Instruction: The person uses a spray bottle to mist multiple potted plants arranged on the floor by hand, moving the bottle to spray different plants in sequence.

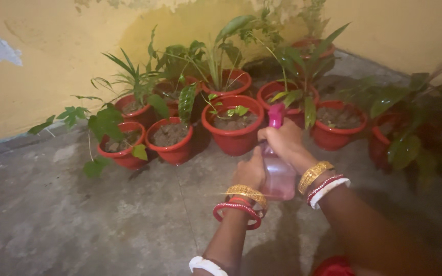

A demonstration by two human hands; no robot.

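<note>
At centre frame both hands hold a pink spray bottle (pixel 278 174) above the concrete floor (pixel 78 220). The left hand (pixel 251 171) is wrapped around the bottle's left side, fingers pressed onto its body. The right hand (pixel 285 143) closes over the neck, just below the magenta nozzle (pixel 275 115); whether a finger is pulling the trigger cannot be told.

The nozzle points toward the cluster of red pots (pixel 234 135) across the upper middle of the frame, set along the yellow wall (pixel 26 76). The nearest pot, directly beyond the nozzle, holds dark soil and a small sprout. No mist or droplets show in the air, and the leaves give no clear sign of wetness in this dim light, so how many plants are already sprayed cannot be told. The floor near the wrists looks slightly darker, possibly damp. As far as shows, the spraying appears to be in progress, with every pot within reach.
</note>
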